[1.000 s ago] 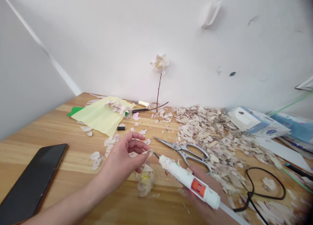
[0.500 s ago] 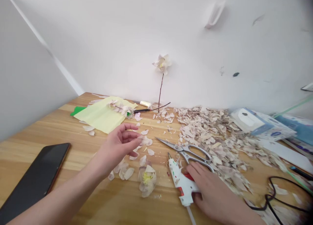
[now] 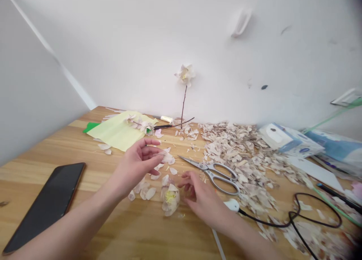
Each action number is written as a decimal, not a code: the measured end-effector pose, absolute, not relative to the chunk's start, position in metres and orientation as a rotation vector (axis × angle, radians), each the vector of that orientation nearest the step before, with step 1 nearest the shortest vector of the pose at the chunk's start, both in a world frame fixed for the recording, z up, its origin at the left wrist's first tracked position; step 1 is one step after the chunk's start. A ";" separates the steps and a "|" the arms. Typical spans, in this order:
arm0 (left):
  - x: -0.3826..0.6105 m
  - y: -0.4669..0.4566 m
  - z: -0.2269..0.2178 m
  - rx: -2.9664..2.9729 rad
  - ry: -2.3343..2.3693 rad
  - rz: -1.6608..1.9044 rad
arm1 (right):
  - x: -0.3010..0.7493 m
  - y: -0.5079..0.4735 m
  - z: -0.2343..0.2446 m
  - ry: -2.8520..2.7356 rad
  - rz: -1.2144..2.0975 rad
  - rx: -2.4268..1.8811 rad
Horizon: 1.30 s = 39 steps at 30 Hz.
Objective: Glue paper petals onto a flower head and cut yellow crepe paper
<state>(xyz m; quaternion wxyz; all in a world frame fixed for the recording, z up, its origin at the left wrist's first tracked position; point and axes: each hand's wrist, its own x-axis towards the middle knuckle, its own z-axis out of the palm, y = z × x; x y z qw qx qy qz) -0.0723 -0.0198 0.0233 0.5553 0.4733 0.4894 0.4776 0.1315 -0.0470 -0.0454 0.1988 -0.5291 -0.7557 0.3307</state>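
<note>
Directions taken around the loose flower, 12 toward the wall.

Wooden table (image 3: 127, 239) under everything. Petal heap (image 3: 229, 150) spreads over it at 2 o'clock. Phone (image 3: 46, 201) at 9, beyond the left forearm; yellow paper (image 3: 115, 133) between 10 and 11, a flowering twig (image 3: 147, 127) lying across it. Stemmed flower (image 3: 185, 76) upright against the wall at 12.

Left hand (image 3: 140, 160) at 10 to 11, raised over the table: fingers part-curled, thumb brought up near them. Whether a petal is caught at the tips cannot be told — pale petals lie right behind. Right hand (image 3: 199, 196) at 3, just beside the flower: fingers loosely bent, thumb apart, nothing seen in its grip.

Scissors (image 3: 210, 169) at 2, blades slightly parted. Glue gun (image 3: 232, 205) at just past 3, mostly hidden by the right forearm; its glue stick (image 3: 219, 245) sticks out below.

Loose flower (image 3: 170, 199), yellow-centred, lies on the table between the hands, nearer the right. Scattered petals (image 3: 144, 191) near it at 10.

Change: half a second ago the right hand was on the glue gun; now it is off it and beside the flower. Judgement — the tool is out of use for the moment, the right hand free to work on the flower.
</note>
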 end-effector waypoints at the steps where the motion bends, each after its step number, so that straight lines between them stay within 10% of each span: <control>1: -0.072 -0.020 0.024 1.117 1.153 1.126 | 0.127 -0.046 -0.049 -2.106 0.952 -1.465; 39: -0.046 -0.006 0.062 1.150 1.084 1.267 | 0.151 -0.022 0.014 -1.312 1.029 -0.996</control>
